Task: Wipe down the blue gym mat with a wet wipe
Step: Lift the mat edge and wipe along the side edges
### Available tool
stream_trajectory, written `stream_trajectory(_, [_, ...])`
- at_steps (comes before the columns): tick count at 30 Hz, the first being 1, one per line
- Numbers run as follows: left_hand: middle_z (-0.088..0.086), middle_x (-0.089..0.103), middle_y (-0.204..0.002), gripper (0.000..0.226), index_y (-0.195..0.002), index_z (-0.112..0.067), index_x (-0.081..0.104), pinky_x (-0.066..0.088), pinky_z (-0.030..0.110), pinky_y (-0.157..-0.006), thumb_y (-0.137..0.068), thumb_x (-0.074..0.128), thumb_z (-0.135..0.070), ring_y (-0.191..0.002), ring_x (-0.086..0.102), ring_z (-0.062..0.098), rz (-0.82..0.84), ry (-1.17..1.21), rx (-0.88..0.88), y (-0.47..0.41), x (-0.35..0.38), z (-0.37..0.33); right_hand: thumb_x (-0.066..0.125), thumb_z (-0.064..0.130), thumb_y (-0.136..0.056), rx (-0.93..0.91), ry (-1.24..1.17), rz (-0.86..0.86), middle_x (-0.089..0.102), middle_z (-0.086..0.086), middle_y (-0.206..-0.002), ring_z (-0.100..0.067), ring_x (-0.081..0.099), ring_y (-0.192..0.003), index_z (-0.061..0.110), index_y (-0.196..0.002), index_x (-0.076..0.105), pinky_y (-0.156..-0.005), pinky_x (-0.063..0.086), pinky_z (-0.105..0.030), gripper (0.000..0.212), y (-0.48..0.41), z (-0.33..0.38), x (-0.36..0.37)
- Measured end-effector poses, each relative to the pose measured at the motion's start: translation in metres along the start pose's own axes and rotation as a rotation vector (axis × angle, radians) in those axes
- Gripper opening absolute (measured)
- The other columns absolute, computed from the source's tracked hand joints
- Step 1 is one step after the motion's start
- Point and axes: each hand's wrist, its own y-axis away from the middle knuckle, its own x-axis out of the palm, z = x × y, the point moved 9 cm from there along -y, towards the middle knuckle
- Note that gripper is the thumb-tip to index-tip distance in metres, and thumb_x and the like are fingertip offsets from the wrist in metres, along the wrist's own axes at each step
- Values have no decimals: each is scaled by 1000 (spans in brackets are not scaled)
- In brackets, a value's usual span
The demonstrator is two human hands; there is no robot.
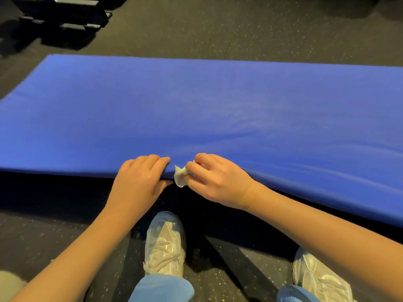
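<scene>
The blue mat [196, 105] lay flat on the floor [239, 29], its long near edge running straight through both grips. The cover was smooth, with shallow creases fanning away from the hands and a faint pale sheen off to the right of them. The white wipe [180, 175] was bunched into a small wad and pressed against that near edge, in the narrow gap between the two hands.

The right hand [218, 182] pinched the wipe between thumb and curled fingers, knuckles up. The left hand [139, 177], just beside the wipe, gripped the mat's edge itself, fingers curled over the top and thumb tucked under the side (the edge dipped slightly there).

Beyond the grips the mat stretched wide and bare to its far edge, then dark speckled floor. Far off to the left of the hands stood dark frames [65, 16], well apart from the mat. On the near side of the grips, the left shoe [164, 243] and right shoe [316, 277], both pale, stood on the floor below blue trouser cuffs [161, 288].
</scene>
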Motion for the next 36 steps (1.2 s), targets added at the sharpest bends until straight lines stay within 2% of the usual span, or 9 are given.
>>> stream_trajectory(3, [8, 60, -78, 25, -93, -7, 65, 43, 40, -51, -78, 51, -22, -64, 56, 32, -4, 6, 38, -14, -2, -8, 56, -1, -85, 53, 66, 21, 56, -6, -70, -24, 44, -57, 9, -67, 58, -49, 34, -33, 20, 5, 0, -3])
stream_trajectory(12, [9, 61, -76, 31, -92, -6, 68, 44, 38, -52, -80, 47, -24, -64, 57, 33, -37, -9, 65, -24, -13, -17, 57, 9, -88, 150, 192, 90, 66, 0, -94, -24, 55, -69, 15, -85, 70, -57, 34, -32, 14, 41, -12, -22])
stream_trajectory(19, [10, 64, -78, 18, -93, -4, 69, 45, 39, -54, -76, 68, -9, -65, 59, 35, -36, 18, 26, -20, -12, -18, 61, 7, -86, 221, 201, 163, 67, -3, -102, -26, 56, -71, 14, -89, 70, -56, 38, -34, 11, 89, -17, -41])
stream_trajectory(21, [11, 64, -78, 24, -93, -3, 69, 44, 39, -55, -71, 79, -3, -66, 60, 36, -25, 28, 4, -20, -10, -18, 57, 6, -89, 248, 200, 183, 66, -5, -103, -27, 57, -72, 15, -96, 69, -56, 40, -35, 16, 102, -19, -47])
stream_trajectory(24, [12, 64, -79, 31, -94, -2, 68, 45, 40, -55, -65, 81, 0, -66, 59, 36, -7, 18, 15, -19, -6, -22, 51, 4, -93, 248, 179, 208, 65, -9, -106, -28, 56, -74, 15, -107, 65, -56, 42, -35, 22, 114, -19, -50])
stream_trajectory(28, [13, 64, -84, 35, -98, -2, 67, 47, 42, -54, -65, 79, 2, -67, 60, 36, -12, 58, 100, -18, 1, -44, 56, 2, -91, 236, 156, 184, 64, -10, -104, -27, 55, -70, 13, -115, 56, -52, 42, -34, 26, 111, -25, -49])
stream_trajectory(31, [9, 61, -80, 26, -96, -7, 63, 45, 38, -50, -72, 69, -14, -65, 58, 32, -9, 81, 282, -26, 14, -96, 57, 5, -91, 198, 176, 177, 66, -9, -99, -26, 56, -67, 13, -109, 64, -52, 43, -34, 20, 104, -24, -50])
stream_trajectory(33, [8, 58, -75, 23, -88, -8, 64, 41, 37, -45, -68, 74, -5, -60, 54, 30, -8, 67, 356, -33, 20, -119, 56, 7, -92, 195, 191, 175, 68, -8, -97, -26, 58, -65, 13, -100, 70, -50, 44, -34, 16, 104, -25, -52])
stream_trajectory(36, [9, 57, -73, 27, -84, -5, 66, 40, 37, -42, -62, 81, -1, -57, 52, 30, -22, 68, 329, -39, 16, -121, 58, 6, -91, 214, 192, 147, 69, -9, -98, -26, 59, -66, 13, -92, 72, -51, 45, -34, 16, 110, -32, -61])
